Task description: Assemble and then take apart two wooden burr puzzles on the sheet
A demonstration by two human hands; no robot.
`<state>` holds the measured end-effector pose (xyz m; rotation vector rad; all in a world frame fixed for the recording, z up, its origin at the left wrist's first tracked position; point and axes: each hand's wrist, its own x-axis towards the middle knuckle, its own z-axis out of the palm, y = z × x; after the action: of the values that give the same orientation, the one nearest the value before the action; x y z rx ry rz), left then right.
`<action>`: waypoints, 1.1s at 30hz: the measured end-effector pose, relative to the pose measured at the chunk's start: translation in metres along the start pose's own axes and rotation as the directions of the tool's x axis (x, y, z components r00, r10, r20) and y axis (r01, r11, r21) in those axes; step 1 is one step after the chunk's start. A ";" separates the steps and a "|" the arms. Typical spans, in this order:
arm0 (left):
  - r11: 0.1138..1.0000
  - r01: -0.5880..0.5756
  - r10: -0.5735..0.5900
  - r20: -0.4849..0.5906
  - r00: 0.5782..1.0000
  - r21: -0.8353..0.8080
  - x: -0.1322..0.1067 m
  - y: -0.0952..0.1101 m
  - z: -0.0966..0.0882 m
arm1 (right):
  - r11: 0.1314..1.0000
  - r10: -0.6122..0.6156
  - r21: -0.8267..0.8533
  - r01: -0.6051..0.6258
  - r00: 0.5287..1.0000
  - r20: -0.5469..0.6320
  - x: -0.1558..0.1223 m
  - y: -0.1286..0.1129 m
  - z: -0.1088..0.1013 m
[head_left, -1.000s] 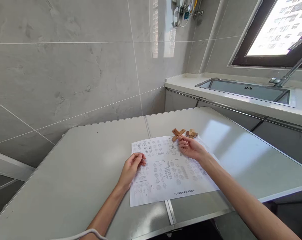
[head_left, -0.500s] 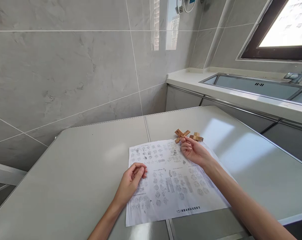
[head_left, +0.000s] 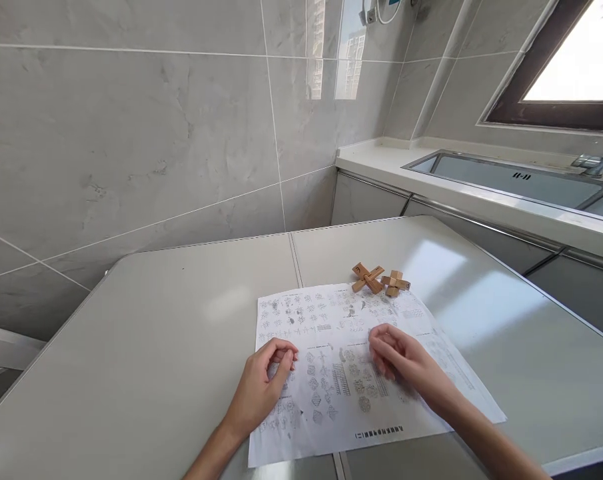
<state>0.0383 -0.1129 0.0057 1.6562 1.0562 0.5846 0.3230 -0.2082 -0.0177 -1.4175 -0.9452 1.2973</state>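
My left hand (head_left: 265, 383) rests on the left side of a white printed sheet (head_left: 341, 427), fingers loosely curled, thumb apart from them, nothing visible in the hand. On the sheet's right half lies my right hand (head_left: 412, 363), empty as far as I can see, its fingers slightly bent and apart. Beyond it, at the sheet's far edge, two wooden interlocking puzzles sit side by side. The larger cross-shaped wooden puzzle (head_left: 368, 278) is on the left; the smaller wooden puzzle (head_left: 395, 283) stands close to its right. Neither hand touches them. Rows of small line drawings cover the sheet.
The sheet lies on a glossy pale table (head_left: 156, 347) with a seam down its middle. A grey tiled wall (head_left: 131, 147) rises behind. To the right are a white counter (head_left: 366, 157) with a sink (head_left: 506, 177), a faucet (head_left: 596, 162) and a dark-framed window (head_left: 546, 110).
My right hand has let go of the larger wooden puzzle and drawn back toward me onto the sheet. The left hand stays in nearly the same place. The view has shifted slightly.
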 end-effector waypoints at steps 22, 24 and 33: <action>1.000 -0.002 0.003 -0.037 0.999 0.021 0.008 -0.011 -0.012 | 0.859 -0.194 -0.476 0.188 0.980 0.038 -0.013 0.034 0.002; 1.000 0.019 -0.019 -0.051 0.999 0.006 0.009 -0.012 -0.014 | 0.861 -0.181 -0.475 0.180 0.982 0.044 -0.013 0.036 0.003; 0.996 0.079 -0.080 -0.047 0.996 -0.035 0.010 -0.013 -0.018 | 0.862 -0.163 -0.489 0.132 0.986 -0.021 -0.015 0.040 0.012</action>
<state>0.0242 -0.0936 -0.0013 1.5705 1.1366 0.5898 0.3063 -0.2304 -0.0526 -1.7134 -1.3773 0.9262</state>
